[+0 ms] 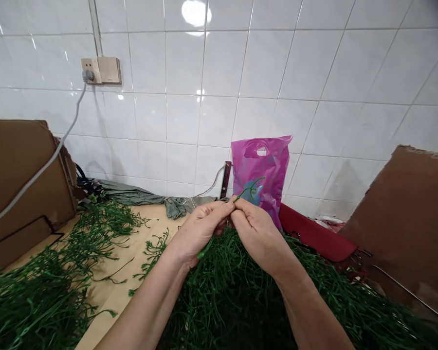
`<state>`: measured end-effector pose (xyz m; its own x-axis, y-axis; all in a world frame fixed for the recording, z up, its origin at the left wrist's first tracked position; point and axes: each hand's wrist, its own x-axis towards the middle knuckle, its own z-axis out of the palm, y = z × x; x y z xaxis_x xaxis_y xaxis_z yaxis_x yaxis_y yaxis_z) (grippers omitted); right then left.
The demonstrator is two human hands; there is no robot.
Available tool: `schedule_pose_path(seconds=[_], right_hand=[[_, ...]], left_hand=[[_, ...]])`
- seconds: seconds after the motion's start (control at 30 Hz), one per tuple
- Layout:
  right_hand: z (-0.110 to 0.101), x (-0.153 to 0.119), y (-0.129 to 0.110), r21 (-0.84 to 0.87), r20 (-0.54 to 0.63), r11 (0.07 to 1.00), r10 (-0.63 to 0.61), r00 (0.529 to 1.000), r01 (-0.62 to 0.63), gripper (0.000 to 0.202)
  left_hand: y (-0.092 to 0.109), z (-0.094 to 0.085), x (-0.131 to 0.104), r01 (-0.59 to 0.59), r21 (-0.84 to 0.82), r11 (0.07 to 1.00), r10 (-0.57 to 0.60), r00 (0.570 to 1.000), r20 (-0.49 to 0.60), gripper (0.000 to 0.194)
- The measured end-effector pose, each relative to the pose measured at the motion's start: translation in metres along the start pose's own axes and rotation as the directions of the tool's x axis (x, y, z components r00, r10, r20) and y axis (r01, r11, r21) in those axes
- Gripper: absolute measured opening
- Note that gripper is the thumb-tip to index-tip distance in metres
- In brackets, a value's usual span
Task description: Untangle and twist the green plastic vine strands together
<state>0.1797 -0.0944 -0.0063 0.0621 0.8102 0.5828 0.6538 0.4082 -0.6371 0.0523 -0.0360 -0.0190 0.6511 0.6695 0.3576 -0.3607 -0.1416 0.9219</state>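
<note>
My left hand (204, 221) and my right hand (255, 226) meet in the middle of the view, both with fingers pinched on one green plastic plant stem (245, 189). Its thin forked tip sticks out above the fingertips toward the upper right. A thicker green end (204, 251) shows below my left palm; whether it belongs to the same stem is hidden by the hand. Beneath both hands spreads a large heap of similar green stems (226, 287). My fingertips hide the part of the stem between them.
A second pile of green stems (40, 296) lies at left on the tan surface (146, 216). Behind my hands stands a pink plastic bag (263, 155) against the tiled wall. Cardboard boxes (18, 165) flank the left; another cardboard piece (412, 209) and a red item (317, 236) are at right.
</note>
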Motion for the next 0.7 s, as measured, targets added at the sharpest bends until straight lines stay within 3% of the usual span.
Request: schedule_pose_path(seconds=[0.1, 0.2, 0.3, 0.37, 0.43, 0.5, 0.6, 0.7], right_hand=[[0.001, 0.003, 0.007, 0.232, 0.053, 0.972, -0.038, 0.998, 0.025, 0.022], [0.0, 0.006, 0.013, 0.532, 0.033, 0.846, -0.067, 0.997, 0.039, 0.025], [-0.006, 0.006, 0.012, 0.661, 0.022, 0.749, -0.087, 0.996, 0.051, 0.025], [-0.016, 0.004, 0.01, 0.54, 0.082, 0.842, -0.068, 0.994, 0.013, 0.021], [-0.031, 0.0, 0.008, 0.267, 0.188, 0.962, 0.004, 0.982, -0.055, 0.019], [-0.045, -0.005, 0.008, -0.019, 0.227, 0.996, 0.093, 0.969, -0.091, 0.019], [-0.055, -0.01, 0.005, -0.24, 0.08, 0.964, 0.139, 0.987, -0.116, 0.023], [-0.049, -0.009, -0.001, -0.232, -0.053, 0.967, 0.097, 0.994, -0.107, 0.026]], left_hand=[[-0.001, 0.004, 0.0, 0.043, -0.215, 0.976, -0.034, 0.999, 0.042, 0.047], [0.003, 0.007, -0.001, 0.069, -0.382, 0.921, -0.034, 0.994, 0.099, 0.05], [0.007, 0.005, 0.002, 0.035, -0.481, 0.876, -0.021, 0.999, 0.035, 0.051], [0.007, 0.0, 0.004, -0.01, -0.411, 0.912, -0.032, 0.995, -0.095, 0.045], [0.005, -0.007, 0.005, -0.044, -0.286, 0.957, -0.02, 0.976, -0.217, 0.034], [0.003, -0.013, 0.004, -0.038, -0.143, 0.989, -0.001, 0.965, -0.263, 0.026], [0.003, -0.019, 0.002, -0.006, 0.08, 0.997, 0.023, 0.976, -0.218, 0.022], [0.006, -0.02, 0.001, -0.032, 0.189, 0.981, 0.057, 0.99, -0.132, 0.018]])
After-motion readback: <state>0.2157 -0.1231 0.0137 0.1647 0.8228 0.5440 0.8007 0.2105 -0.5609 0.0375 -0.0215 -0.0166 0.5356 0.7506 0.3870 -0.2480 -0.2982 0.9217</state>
